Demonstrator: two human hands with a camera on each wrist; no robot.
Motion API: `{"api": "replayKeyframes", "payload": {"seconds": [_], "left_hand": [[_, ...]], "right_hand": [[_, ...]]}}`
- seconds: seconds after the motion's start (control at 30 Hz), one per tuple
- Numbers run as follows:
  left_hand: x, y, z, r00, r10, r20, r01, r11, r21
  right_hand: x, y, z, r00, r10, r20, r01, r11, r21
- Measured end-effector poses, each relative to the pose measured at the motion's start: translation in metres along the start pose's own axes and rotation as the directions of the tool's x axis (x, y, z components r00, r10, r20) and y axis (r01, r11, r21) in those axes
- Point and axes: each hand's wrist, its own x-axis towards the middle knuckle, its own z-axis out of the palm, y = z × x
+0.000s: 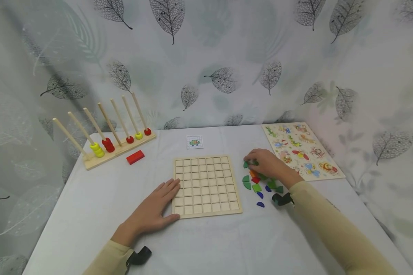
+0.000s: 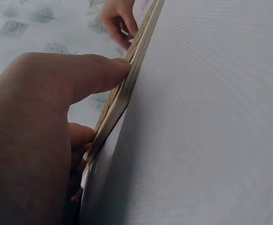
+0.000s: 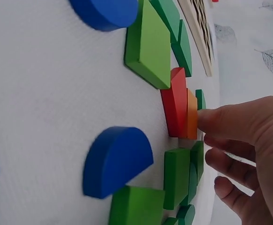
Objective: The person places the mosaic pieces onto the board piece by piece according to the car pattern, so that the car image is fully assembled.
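Observation:
A wooden grid board [image 1: 206, 186] with rows of square cells lies flat on the white table. My left hand [image 1: 155, 210] rests at its left edge, fingers extended; the thumb touches the near left corner, as the left wrist view also shows. To the right of the board my right hand [image 1: 266, 164] reaches over a group of small coloured blocks, fingertips down among green pieces at its far end. In the right wrist view its thumb [image 3: 220, 122] is beside an orange block [image 3: 191, 115] and a red block [image 3: 174, 103], the other fingers loosely bent.
A wooden peg stand [image 1: 120, 151] with red and yellow beads stands at the back left, a red block [image 1: 135, 157] beside it. A small picture card [image 1: 194, 142] lies behind the board. At the right is an animal puzzle board [image 1: 309, 151]. Blue half-circles [image 1: 260, 204] lie nearest me.

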Motion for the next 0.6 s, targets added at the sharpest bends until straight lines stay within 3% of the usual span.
{"api": "replayKeyframes", "payload": {"seconds": [0.37,0.6], "left_hand": [[-0.0003,0.0,-0.0014,1.0,-0.01,0.013,0.01,1.0,-0.007],[0.0,-0.0005,-0.0015,1.0,-0.01,0.018,0.01,1.0,-0.003]], "right_hand": [[0.0023,-0.0017,0.0008,1.0,-0.003,-0.001,0.003,0.999,0.04],[0.0012,-0.0045,0.0013,0.998,0.009,-0.059,-0.005,0.998,0.065]]}}
